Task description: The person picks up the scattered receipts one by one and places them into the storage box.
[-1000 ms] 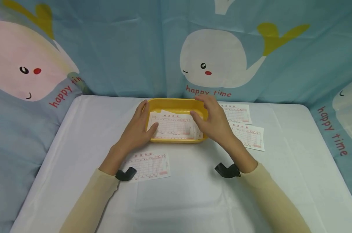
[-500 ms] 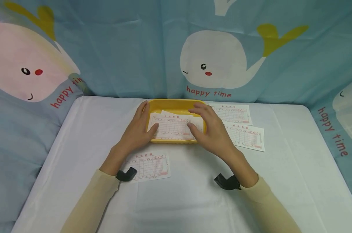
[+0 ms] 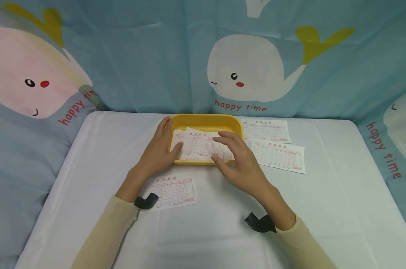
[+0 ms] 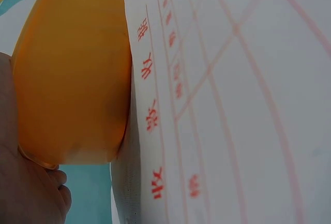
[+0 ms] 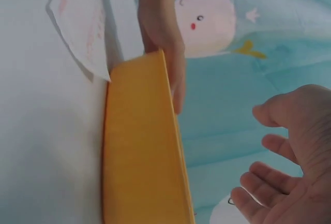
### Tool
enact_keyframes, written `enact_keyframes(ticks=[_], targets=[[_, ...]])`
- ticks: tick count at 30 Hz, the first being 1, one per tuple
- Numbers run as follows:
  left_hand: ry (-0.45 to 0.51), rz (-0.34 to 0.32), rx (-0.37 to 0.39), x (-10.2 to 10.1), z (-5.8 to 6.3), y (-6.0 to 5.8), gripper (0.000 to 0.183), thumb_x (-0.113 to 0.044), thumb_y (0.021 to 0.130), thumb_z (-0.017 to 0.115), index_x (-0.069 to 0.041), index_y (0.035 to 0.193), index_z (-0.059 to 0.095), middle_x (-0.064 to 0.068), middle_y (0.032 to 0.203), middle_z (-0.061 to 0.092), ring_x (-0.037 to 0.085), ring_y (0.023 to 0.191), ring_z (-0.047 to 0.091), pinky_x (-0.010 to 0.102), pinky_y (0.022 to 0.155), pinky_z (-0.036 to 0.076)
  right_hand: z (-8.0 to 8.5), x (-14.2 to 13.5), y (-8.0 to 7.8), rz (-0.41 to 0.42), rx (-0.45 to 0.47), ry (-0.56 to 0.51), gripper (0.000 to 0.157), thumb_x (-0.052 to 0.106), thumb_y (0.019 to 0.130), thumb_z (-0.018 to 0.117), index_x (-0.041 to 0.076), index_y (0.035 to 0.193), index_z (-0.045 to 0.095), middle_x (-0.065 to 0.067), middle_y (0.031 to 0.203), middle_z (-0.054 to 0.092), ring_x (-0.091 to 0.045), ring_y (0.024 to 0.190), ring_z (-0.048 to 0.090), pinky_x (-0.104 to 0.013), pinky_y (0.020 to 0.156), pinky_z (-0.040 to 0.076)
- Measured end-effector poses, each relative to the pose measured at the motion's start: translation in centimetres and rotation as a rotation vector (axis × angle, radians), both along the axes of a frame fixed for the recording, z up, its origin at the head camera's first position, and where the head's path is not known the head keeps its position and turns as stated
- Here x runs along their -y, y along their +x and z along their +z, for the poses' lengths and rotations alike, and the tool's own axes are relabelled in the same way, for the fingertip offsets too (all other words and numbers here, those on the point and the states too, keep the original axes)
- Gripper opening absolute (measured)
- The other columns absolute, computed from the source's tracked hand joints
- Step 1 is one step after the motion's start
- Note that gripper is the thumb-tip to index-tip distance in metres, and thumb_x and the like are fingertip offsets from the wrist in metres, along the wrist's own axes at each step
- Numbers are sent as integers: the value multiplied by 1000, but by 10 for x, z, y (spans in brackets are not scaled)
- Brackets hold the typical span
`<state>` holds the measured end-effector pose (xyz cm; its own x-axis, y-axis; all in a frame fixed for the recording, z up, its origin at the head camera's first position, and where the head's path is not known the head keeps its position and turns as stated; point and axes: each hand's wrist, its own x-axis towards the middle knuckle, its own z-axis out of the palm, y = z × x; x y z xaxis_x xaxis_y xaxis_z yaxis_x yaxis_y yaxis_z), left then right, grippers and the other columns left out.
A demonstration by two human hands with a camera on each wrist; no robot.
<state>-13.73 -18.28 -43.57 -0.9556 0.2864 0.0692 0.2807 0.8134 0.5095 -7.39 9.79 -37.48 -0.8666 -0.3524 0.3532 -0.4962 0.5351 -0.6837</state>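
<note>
Both hands are at the tray, unlike in grip: the left hand [image 3: 157,149] holds its nine-o'clock end, thumb inside the rim and fingers along the outer wall; the right hand [image 3: 240,164], at four o'clock, hangs apart from it with loosely spread, bent fingers, holding nothing.

Between them sits the shallow yellow rectangular tray with rounded corners [image 3: 206,119], level near the far edge of the white cloth-covered surface [image 3: 206,235]. At least two white paper slips printed with red grids [image 3: 197,144] overlap flat inside. One loose slip [image 3: 172,192] lies at seven o'clock, partly hidden by the left wrist; at least two loose slips [image 3: 279,157] lie around three o'clock. Handling of the slips therefore seems only part done, those outside perhaps remaining.

Tray slips look flat and uncreased, slightly fanned; the tray's walls look smooth and undamaged.
</note>
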Motion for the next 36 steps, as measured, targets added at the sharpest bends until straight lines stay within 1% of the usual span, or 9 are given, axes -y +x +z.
enact_keyframes(ticks=[5,12,17,21,26,30,36], targets=[[12,7,1,0,-1,0,85,-44,101,49,-10,163,2,3,172,0,26,158,17,51,124,30,-8,5,13,22,27,-13,47,23,92,73,21,137,59,3,148,51,-14,141,48,-39,114,46],[33,2,-4,-5,-2,1,85,-43,100,51,-7,163,5,7,172,4,28,158,19,51,124,30,-16,9,23,69,-9,-2,46,21,91,74,17,135,61,-1,147,53,-16,140,48,-35,114,45],[21,9,-3,-5,0,1,85,-43,100,52,-9,163,5,5,172,3,29,158,20,52,123,31,-19,18,28,89,-20,-2,46,21,91,74,17,134,61,-1,145,54,-16,138,50,-32,116,42],[11,13,10,-3,2,3,86,-45,100,52,-9,163,5,5,172,3,30,157,22,52,123,32,-21,27,33,133,-12,-7,44,21,91,73,14,133,62,0,146,53,-16,137,51,-31,116,42],[12,9,-4,-1,4,2,86,-45,100,52,-7,163,7,6,172,4,32,157,23,53,122,32,-26,39,36,207,2,17,44,23,94,71,15,136,60,0,145,55,-15,137,52,-33,116,43],[14,8,-7,0,4,1,87,-45,100,52,-7,163,6,7,172,5,32,156,23,53,122,33,-35,45,37,248,13,66,46,25,95,69,17,139,57,-1,143,58,-14,136,53,-33,115,45],[14,10,1,0,3,-1,88,-48,100,51,-9,163,4,5,172,3,31,156,24,53,122,33,-50,48,34,249,43,126,47,26,95,69,18,139,56,-3,144,57,-13,138,51,-34,118,42]])
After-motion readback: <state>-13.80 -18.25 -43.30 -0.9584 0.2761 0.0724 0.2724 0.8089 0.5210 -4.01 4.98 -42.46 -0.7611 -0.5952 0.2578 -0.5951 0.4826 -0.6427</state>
